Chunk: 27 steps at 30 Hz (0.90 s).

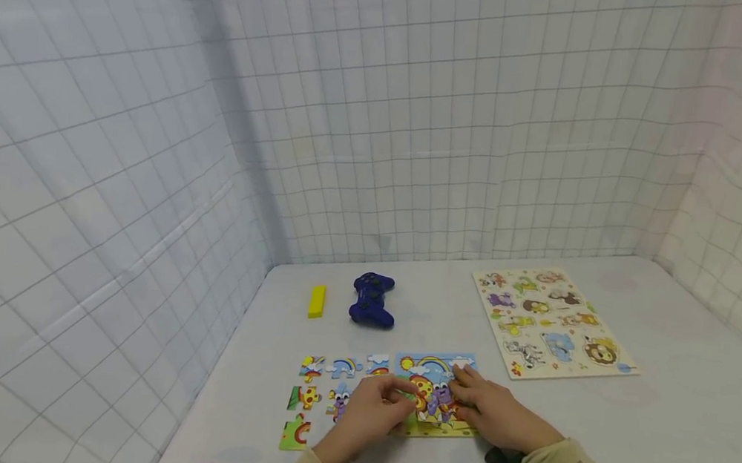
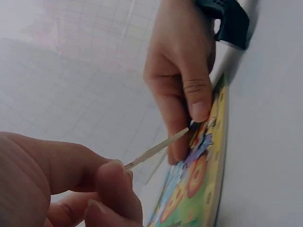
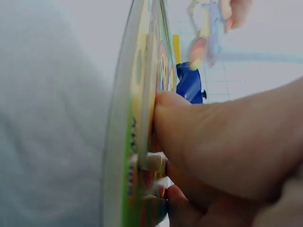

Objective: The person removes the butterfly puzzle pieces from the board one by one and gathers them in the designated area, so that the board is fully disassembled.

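Observation:
My left hand [image 1: 375,409] pinches a thin puzzle piece [image 2: 158,147] between thumb and finger, tilted above the cartoon puzzle board [image 1: 435,433]. In the right wrist view, the piece's face looks purple and yellow, but is blurred. My right hand [image 1: 494,413] rests at the board's right side, its thumb and fingertips touching the surface. A flat piece [image 3: 147,99] stands slightly proud of the board beneath the right thumb. The right fingertips are partly hidden. To the left, loose puzzle pieces [image 1: 305,397] lie in rows, some behind the left hand.
A blue game controller [image 1: 372,300] and a yellow block [image 1: 316,301] lie behind the loose pieces. At the right, an animal peg board [image 1: 553,323] lies flat. Grid-patterned cloth walls [image 1: 422,117] enclose the white table [image 1: 674,432] at the back and sides.

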### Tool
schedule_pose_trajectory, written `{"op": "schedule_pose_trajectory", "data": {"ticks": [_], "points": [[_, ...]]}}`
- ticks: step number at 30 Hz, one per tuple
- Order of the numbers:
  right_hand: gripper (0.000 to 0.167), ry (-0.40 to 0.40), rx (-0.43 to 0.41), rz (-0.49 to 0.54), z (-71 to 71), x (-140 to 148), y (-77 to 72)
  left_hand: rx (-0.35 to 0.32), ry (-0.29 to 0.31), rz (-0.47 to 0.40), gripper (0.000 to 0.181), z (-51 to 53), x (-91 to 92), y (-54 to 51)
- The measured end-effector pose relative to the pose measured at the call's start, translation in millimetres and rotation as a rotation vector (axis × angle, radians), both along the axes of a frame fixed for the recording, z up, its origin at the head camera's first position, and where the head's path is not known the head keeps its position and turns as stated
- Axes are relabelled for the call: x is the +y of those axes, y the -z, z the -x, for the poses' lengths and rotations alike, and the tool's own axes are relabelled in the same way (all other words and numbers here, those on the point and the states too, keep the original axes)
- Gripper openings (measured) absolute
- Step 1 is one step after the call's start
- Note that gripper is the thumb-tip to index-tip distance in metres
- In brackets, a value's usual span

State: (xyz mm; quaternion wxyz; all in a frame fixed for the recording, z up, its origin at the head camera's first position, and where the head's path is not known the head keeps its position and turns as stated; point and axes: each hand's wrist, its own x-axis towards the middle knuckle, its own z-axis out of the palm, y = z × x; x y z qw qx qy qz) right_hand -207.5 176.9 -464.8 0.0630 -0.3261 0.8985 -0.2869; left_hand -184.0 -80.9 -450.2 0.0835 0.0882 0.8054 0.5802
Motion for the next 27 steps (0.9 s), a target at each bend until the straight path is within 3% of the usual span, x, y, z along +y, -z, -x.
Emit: {"op": "schedule_pose_trajectory", "data": {"ticks": [5,8,11,13,16,19,27], "points": [[0.050,-0.003,-0.012,-0.013,-0.2,-2,-1.8,0.001,-0.046,0.000,0.029,-11.4,-37.7,-11.7],[0.049,0.009,-0.009,-0.023,0.5,-2,-2.3,0.006,-0.113,0.052,0.032,-22.0,-65.8,-18.2],[0.049,0.016,-0.001,-0.030,1.4,-1,-3.7,0.005,-0.182,0.094,0.030,-33.0,-90.4,-19.5],[0.049,0.023,-0.004,-0.030,1.8,-1,-4.4,-0.005,-0.195,0.124,0.028,-38.6,-101.4,-16.6],[0.049,0.031,-0.015,-0.024,1.9,0,-5.2,0.007,-0.142,0.198,0.027,-43.2,-108.8,-9.0],[0.049,0.023,-0.023,-0.011,2.0,1,-4.6,0.063,-0.113,0.309,0.026,-45.9,-108.6,-2.7],[0.050,0.001,-0.057,0.023,-0.6,-2,-1.2,0.116,-0.217,0.506,0.024,-50.6,-104.8,2.9]]}}
